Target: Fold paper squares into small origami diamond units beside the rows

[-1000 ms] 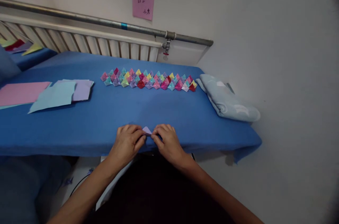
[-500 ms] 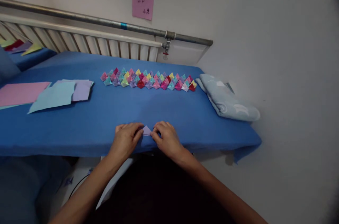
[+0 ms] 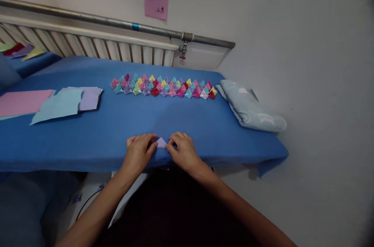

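Note:
A small lilac piece of folded paper (image 3: 161, 143), triangular with its point facing away from me, is between my hands near the front edge of the blue-covered table (image 3: 122, 122). My left hand (image 3: 142, 148) pinches its left corner between thumb and fingers. At the right corner, my right hand (image 3: 181, 149) pinches it the same way, fingers curled. The fingers cover both ends of the paper. Beyond them, rows of small folded paper shapes (image 3: 163, 88) in pink, red, yellow, teal and purple stand close together.
Pink paper sheets (image 3: 25, 103), a light blue sheet (image 3: 60, 106) and lilac sheets (image 3: 91, 99) lie at the left. A folded pale blue blanket (image 3: 248, 106) rests at the right end. Behind the table are a radiator (image 3: 96, 47) and a pipe (image 3: 102, 21); a pink note (image 3: 156, 0) hangs above.
The view has shifted very slightly. Both hands keep their pinch on the lilac paper, with almost no visible movement.

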Action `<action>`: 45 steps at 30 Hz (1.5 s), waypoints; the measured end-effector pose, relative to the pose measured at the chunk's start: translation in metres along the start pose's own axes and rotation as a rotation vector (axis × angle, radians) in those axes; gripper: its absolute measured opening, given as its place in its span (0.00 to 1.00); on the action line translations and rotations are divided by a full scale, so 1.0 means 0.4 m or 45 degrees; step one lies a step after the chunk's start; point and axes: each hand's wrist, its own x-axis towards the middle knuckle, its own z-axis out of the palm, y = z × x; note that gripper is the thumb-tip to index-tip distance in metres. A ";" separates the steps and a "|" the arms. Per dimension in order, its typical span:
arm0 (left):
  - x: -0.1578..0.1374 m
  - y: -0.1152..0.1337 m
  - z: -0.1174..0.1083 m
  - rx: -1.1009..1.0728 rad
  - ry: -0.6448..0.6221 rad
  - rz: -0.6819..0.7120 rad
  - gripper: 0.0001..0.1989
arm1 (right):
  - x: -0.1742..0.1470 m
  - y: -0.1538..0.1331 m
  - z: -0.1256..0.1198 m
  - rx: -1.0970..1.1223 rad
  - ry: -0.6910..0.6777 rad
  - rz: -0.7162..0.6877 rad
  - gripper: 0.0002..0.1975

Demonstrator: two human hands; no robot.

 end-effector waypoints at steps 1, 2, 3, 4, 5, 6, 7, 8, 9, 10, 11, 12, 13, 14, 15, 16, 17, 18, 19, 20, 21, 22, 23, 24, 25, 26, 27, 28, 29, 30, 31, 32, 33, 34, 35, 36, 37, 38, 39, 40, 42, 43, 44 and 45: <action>-0.001 -0.001 0.001 -0.006 0.007 0.008 0.09 | 0.001 0.000 0.000 -0.002 0.000 -0.002 0.07; -0.001 -0.001 0.002 -0.011 0.013 0.014 0.09 | 0.002 0.001 0.001 -0.005 0.002 -0.005 0.07; -0.001 -0.001 0.003 -0.015 0.019 0.019 0.08 | 0.003 0.001 0.002 -0.011 0.005 -0.006 0.07; -0.001 -0.002 0.003 -0.017 0.022 0.023 0.08 | 0.004 0.002 0.003 -0.018 0.007 -0.007 0.07; -0.001 -0.002 0.003 -0.018 0.023 0.023 0.08 | 0.004 0.002 0.003 -0.026 0.010 -0.006 0.07; 0.000 -0.001 0.003 -0.017 0.021 0.019 0.08 | 0.005 0.002 0.003 -0.034 0.012 -0.004 0.07; 0.000 -0.001 0.002 -0.015 0.010 0.011 0.08 | 0.006 0.001 0.002 -0.042 0.011 -0.002 0.07; 0.001 -0.001 0.002 -0.012 -0.002 0.002 0.08 | 0.008 -0.001 0.001 -0.050 0.005 0.002 0.07; 0.001 -0.001 0.001 -0.007 -0.013 -0.007 0.08 | 0.009 -0.002 -0.001 -0.057 -0.005 0.008 0.07; 0.001 -0.001 0.001 0.001 -0.021 -0.011 0.08 | 0.010 -0.004 -0.003 -0.062 -0.020 0.014 0.07; 0.001 0.000 0.002 0.015 -0.025 -0.008 0.08 | 0.012 -0.006 -0.005 -0.064 -0.036 0.021 0.08; 0.001 0.000 0.002 0.041 -0.024 0.006 0.08 | 0.013 -0.007 -0.008 -0.062 -0.050 0.028 0.08; 0.000 0.001 0.003 0.080 -0.012 0.033 0.08 | 0.015 -0.008 -0.010 -0.056 -0.062 0.035 0.08; -0.001 0.001 0.003 0.134 0.012 0.071 0.08 | 0.016 -0.008 -0.011 -0.048 -0.070 0.040 0.09; -0.002 0.002 0.004 0.196 0.045 0.125 0.08 | 0.018 -0.008 -0.013 -0.037 -0.077 0.045 0.09; -0.004 0.003 0.004 0.257 0.084 0.196 0.08 | 0.020 -0.007 -0.014 -0.026 -0.084 0.049 0.09; -0.006 0.003 0.004 0.305 0.117 0.286 0.08 | 0.021 -0.006 -0.015 -0.014 -0.090 0.054 0.09; -0.009 0.004 0.003 0.334 0.138 0.390 0.09 | 0.023 -0.004 -0.015 -0.006 -0.097 0.058 0.10; -0.014 0.004 0.002 0.346 0.144 0.494 0.10 | 0.026 -0.003 -0.016 0.000 -0.102 0.061 0.10; -0.018 0.004 0.000 0.345 0.136 0.587 0.11 | 0.028 -0.002 -0.016 0.000 -0.107 0.063 0.10; -0.024 0.004 -0.001 0.342 0.118 0.661 0.12 | 0.030 -0.001 -0.017 -0.002 -0.111 0.063 0.11; -0.029 0.003 -0.003 0.344 0.100 0.707 0.13 | 0.031 0.000 -0.017 -0.006 -0.116 0.059 0.11; -0.035 0.003 -0.005 0.351 0.087 0.728 0.14 | 0.033 0.001 -0.017 -0.008 -0.122 0.054 0.11; -0.040 0.002 -0.006 0.362 0.078 0.731 0.15 | 0.033 0.002 -0.016 -0.007 -0.131 0.045 0.11; -0.045 0.002 -0.007 0.372 0.071 0.727 0.16 | 0.033 0.002 -0.016 -0.008 -0.139 0.032 0.11; -0.049 0.001 -0.008 0.380 0.063 0.725 0.17 | 0.031 0.004 -0.015 -0.015 -0.142 0.023 0.11; -0.051 0.001 -0.008 0.388 0.054 0.723 0.17 | 0.029 0.006 -0.014 -0.029 -0.136 0.020 0.10; -0.053 0.001 -0.008 0.395 0.045 0.720 0.18 | 0.026 0.008 -0.014 -0.047 -0.125 0.024 0.10; -0.055 0.000 -0.008 0.403 0.036 0.718 0.18 | 0.023 0.012 -0.014 -0.066 -0.110 0.033 0.10; -0.055 0.000 -0.008 0.412 0.028 0.715 0.19 | 0.020 0.016 -0.016 -0.081 -0.097 0.044 0.09; -0.056 0.000 -0.007 0.419 0.028 0.710 0.20 | 0.017 0.021 -0.019 -0.089 -0.089 0.055 0.09; -0.056 0.001 -0.007 0.423 0.034 0.706 0.20 | 0.014 0.026 -0.023 -0.088 -0.088 0.060 0.08; -0.057 0.001 -0.006 0.425 0.043 0.705 0.20 | 0.011 0.029 -0.028 -0.082 -0.094 0.063 0.08; -0.057 0.001 -0.005 0.425 0.054 0.708 0.19 | 0.008 0.031 -0.035 -0.077 -0.103 0.071 0.07; -0.058 0.002 -0.004 0.424 0.063 0.710 0.19 | 0.006 0.030 -0.041 -0.072 -0.110 0.082 0.06; -0.060 0.003 -0.003 0.420 0.072 0.713 0.19 | 0.004 0.026 -0.046 -0.060 -0.106 0.090 0.05; -0.061 0.003 -0.002 0.417 0.078 0.714 0.19 | 0.002 0.018 -0.050 -0.033 -0.087 0.085 0.04; -0.063 0.004 -0.001 0.414 0.083 0.711 0.20 | 0.001 0.008 -0.050 0.015 -0.062 0.064 0.04; -0.064 0.005 0.001 0.414 0.088 0.704 0.20 | 0.000 -0.005 -0.048 0.092 -0.025 0.018 0.03; -0.066 0.006 0.002 0.415 0.093 0.697 0.20 | 0.001 -0.017 -0.042 0.192 0.004 -0.046 0.04; -0.068 0.006 0.004 0.416 0.103 0.685 0.21 | 0.006 -0.038 -0.022 0.348 -0.058 -0.132 0.07; -0.069 0.006 0.005 0.415 0.105 0.682 0.21 | 0.010 -0.044 -0.010 0.371 -0.094 -0.155 0.07; -0.070 0.004 0.006 0.412 0.104 0.681 0.22 | 0.015 -0.047 0.002 0.366 -0.100 -0.162 0.08; -0.071 0.002 0.005 0.402 0.101 0.683 0.22 | 0.020 -0.046 0.013 0.348 -0.100 -0.157 0.09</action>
